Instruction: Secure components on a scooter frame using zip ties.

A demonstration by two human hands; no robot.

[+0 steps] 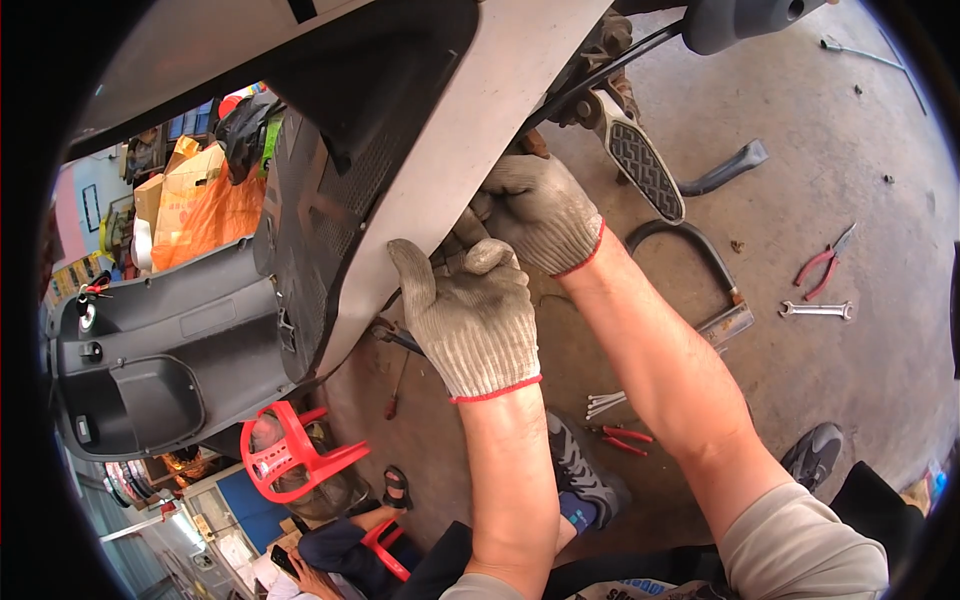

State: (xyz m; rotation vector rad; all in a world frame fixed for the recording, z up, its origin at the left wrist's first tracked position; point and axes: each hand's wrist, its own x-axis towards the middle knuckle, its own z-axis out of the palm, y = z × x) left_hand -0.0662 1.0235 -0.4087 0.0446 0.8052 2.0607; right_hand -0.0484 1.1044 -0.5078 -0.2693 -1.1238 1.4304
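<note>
— Gripping what, nearest you?
— Your left hand (470,315), gloved, fingers curled on the grey scooter panel (440,150) edge, thumb up against it.
— And the right hand (540,210)?
— Just beyond, touching the left, clenched at the same edge; what it pinches is hidden.
— Further out?
— Foot peg (645,168) past your right hand; pliers (822,262) and wrench (815,310) well right.

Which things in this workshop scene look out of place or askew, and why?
The scooter lies tipped on its side, underside exposed, while the gloved left hand and right hand work at its lower edge. Tools lie scattered on the concrete floor: red-handled pliers, a wrench and more pliers near the shoe.
</note>
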